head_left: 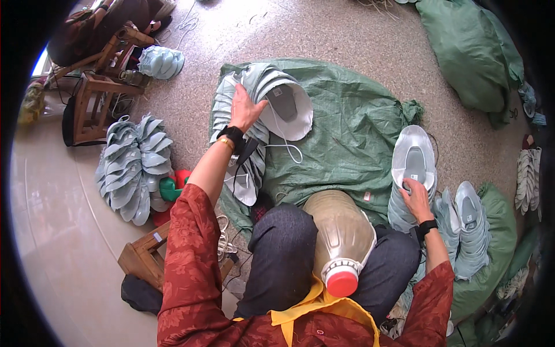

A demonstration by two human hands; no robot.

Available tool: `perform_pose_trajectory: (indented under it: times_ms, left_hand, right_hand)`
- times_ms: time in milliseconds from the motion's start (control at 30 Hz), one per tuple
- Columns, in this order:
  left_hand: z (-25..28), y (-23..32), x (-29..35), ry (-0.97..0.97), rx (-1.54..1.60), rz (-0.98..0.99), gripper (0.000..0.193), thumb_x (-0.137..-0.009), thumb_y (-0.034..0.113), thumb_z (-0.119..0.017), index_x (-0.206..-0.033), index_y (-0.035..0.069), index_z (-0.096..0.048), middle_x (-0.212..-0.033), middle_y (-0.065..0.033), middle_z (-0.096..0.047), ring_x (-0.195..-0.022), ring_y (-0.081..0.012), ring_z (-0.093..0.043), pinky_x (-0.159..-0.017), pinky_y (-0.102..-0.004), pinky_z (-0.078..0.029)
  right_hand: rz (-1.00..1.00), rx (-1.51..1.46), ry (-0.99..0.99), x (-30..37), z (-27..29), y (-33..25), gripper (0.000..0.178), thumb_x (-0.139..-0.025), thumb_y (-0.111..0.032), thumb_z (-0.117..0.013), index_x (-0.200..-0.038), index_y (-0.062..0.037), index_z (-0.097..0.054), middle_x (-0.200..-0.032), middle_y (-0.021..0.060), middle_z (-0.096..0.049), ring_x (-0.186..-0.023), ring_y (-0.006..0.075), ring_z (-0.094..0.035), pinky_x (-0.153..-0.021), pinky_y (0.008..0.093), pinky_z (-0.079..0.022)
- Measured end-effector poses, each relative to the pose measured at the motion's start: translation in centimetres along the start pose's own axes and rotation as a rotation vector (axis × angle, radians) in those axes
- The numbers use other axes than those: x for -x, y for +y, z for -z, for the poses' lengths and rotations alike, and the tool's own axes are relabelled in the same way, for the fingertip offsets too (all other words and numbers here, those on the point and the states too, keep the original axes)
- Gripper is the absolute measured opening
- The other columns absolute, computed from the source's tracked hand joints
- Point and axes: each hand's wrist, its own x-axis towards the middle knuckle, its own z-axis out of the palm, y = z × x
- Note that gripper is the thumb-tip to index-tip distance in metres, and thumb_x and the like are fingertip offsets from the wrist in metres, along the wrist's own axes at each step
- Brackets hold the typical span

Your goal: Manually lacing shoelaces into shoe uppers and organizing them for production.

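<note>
Head view: two hands on two stacks of pale shoe uppers

From my distant seat I see the left hand (245,110) spread, fingers and thumb well apart, over the stack on the left part of a green sack (341,115). Its thumb is by the edge of a wide-mouthed shoe upper (302,113), where a white cord (293,149) hangs in a loop

The right hand (417,199) is at the near end of the opening of a white-rimmed shoe upper (413,139), which tops the stack at the sack's right edge; I cannot tell whether its fingers pinch the rim or only rest there

Between the knees I see a clear jug (341,217) with a red cap (341,283), and another stack of uppers (124,173) stands on the floor to the left
</note>
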Motion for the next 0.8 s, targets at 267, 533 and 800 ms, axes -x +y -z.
perform_pose_trajectory:
  times_ms: [267,533,800]
  left_hand:
    - [-4.8,1.7,-2.8,0.138,-0.287,0.230,0.079,-0.077,0.017,-0.079,-0.138,-0.003,-0.034,-0.115,-0.0264,-0.054,-0.118,-0.0426,-0.058,-0.095,-0.0481,-0.053]
    - [-4.7,-0.5,-2.5,0.193,-0.241,0.178,0.065,-0.076,0.007,-0.075,-0.129,-0.003,-0.040,-0.112,-0.0271,-0.053,-0.102,-0.0449,-0.063,-0.089,-0.0475,-0.054]
    - [-0.8,2.5,6.0,0.249,-0.078,-0.229,0.048,-0.074,-0.005,-0.060,-0.120,-0.004,-0.043,-0.109,-0.0254,-0.048,-0.100,-0.0476,-0.054,-0.083,-0.0535,-0.048]
  right_hand:
    - [-0.075,-0.026,0.136,-0.9,1.3,-3.0,0.036,-0.086,-0.007,-0.072,-0.120,0.0001,-0.064,-0.113,0.0195,-0.069,-0.106,0.0386,-0.065,-0.091,0.0437,-0.051]
    - [-0.074,-0.096,0.211,-1.9,3.8,-5.9,0.034,-0.089,-0.004,-0.069,-0.123,-0.0018,-0.065,-0.112,0.0177,-0.070,-0.103,0.0337,-0.068,-0.087,0.0407,-0.053]
    - [0.119,-0.243,0.138,-4.9,5.9,-12.1,0.037,-0.088,-0.005,-0.071,-0.125,-0.0027,-0.065,-0.109,0.0163,-0.071,-0.097,0.0288,-0.071,-0.085,0.0371,-0.056]
